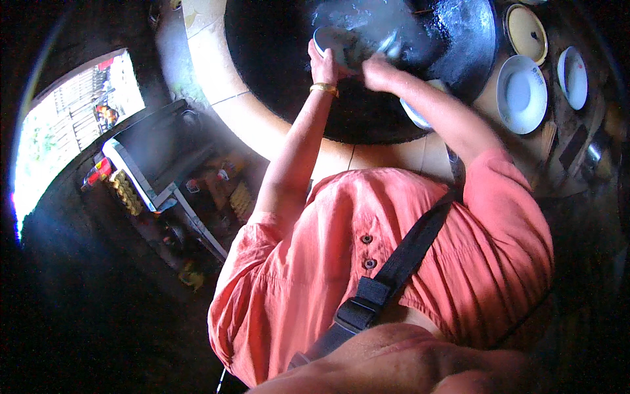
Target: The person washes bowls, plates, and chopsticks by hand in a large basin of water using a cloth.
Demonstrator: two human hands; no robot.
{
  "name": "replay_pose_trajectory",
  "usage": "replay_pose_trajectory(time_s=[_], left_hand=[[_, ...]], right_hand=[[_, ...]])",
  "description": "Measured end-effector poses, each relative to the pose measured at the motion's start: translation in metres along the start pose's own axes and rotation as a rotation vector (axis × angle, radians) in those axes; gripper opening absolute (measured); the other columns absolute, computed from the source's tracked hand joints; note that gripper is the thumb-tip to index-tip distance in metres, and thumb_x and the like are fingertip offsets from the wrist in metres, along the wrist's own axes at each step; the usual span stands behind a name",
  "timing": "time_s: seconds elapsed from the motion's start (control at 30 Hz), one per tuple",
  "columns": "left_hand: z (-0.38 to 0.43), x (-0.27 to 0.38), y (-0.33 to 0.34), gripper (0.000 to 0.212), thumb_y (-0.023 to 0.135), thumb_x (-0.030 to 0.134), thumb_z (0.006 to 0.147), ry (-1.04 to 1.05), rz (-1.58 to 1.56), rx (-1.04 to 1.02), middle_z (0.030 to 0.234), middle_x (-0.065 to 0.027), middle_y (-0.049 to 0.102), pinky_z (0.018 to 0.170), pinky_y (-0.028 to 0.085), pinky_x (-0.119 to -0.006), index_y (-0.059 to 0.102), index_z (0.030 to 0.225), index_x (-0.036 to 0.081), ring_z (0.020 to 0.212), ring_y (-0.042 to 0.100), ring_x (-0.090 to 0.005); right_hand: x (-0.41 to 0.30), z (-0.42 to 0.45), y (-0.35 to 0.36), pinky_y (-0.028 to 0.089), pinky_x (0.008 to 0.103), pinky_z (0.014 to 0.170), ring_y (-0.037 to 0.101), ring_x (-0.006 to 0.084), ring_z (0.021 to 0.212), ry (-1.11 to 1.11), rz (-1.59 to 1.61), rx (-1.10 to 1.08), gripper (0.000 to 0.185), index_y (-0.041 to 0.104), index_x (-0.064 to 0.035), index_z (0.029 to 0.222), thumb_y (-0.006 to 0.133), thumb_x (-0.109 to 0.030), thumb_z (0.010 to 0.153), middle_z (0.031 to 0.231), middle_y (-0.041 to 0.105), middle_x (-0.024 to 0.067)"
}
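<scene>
My left hand (324, 64), with a gold-coloured bracelet at the wrist, grips the rim of a bowl (339, 42) over a large dark wok (354, 118). Inside the bowl it looks dark, and steam blurs what it holds. My right hand (380, 73) is closed around a shiny utensil, seemingly a spoon (392, 48), just right of the bowl. Steaming liquid (359, 15) shows in the far part of the wok. Partly covered by my right forearm, a white dish (417, 115) sits at the wok's near right edge.
Light tiles (236, 106) ring the wok. To the right are a white plate (521, 93), a white bowl (573, 79) and a round yellowish lid (526, 34). A dark-topped table (157, 143) stands at left, beside egg trays (127, 192) and a bright opening (74, 118).
</scene>
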State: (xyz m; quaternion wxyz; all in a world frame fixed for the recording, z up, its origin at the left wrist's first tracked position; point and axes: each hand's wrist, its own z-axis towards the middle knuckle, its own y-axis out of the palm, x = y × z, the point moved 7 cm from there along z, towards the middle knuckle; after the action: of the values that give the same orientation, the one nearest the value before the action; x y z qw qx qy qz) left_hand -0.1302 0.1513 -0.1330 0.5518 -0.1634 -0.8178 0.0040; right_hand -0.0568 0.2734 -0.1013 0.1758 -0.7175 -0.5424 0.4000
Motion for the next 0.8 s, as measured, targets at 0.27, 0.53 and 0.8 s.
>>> replay_pose_trajectory(time_s=[0.27,0.53,0.8], left_hand=[[0.012,0.002,0.002,0.047,0.045,0.029,0.084,0.067,0.143,-0.176,0.114,-0.0121,0.05,0.086,0.043,-0.036,0.037,0.128,0.011,0.101,0.052,-0.0263],[0.014,-0.022,0.005,0.051,0.041,0.039,0.084,0.087,0.035,-0.061,0.109,-0.0212,0.056,0.085,0.041,-0.042,0.039,0.126,0.01,0.099,0.054,-0.0385],[-0.015,0.019,0.016,0.056,0.047,0.042,0.082,-0.155,-0.268,-0.051,0.111,-0.0162,0.049,0.066,0.051,-0.041,0.034,0.125,0.009,0.092,0.057,-0.0296]], right_hand=[[0.044,0.011,0.033,0.02,0.0433,0.105,0.033,0.0326,0.124,-0.125,-0.319,0.392,0.037,0.053,-0.0102,0.108,0.051,-0.007,0.072,0.121,0.047,0.0166],[-0.018,0.0,0.021,0.046,0.0468,0.077,0.057,0.0421,0.086,-0.119,0.435,0.23,0.02,0.06,0.0064,0.079,0.05,-0.006,0.067,0.088,0.056,0.0321],[0.017,0.005,-0.002,0.037,0.0449,0.089,0.051,0.0354,0.102,0.022,0.046,0.143,0.027,0.062,0.0003,0.092,0.051,-0.009,0.07,0.1,0.059,0.0199]])
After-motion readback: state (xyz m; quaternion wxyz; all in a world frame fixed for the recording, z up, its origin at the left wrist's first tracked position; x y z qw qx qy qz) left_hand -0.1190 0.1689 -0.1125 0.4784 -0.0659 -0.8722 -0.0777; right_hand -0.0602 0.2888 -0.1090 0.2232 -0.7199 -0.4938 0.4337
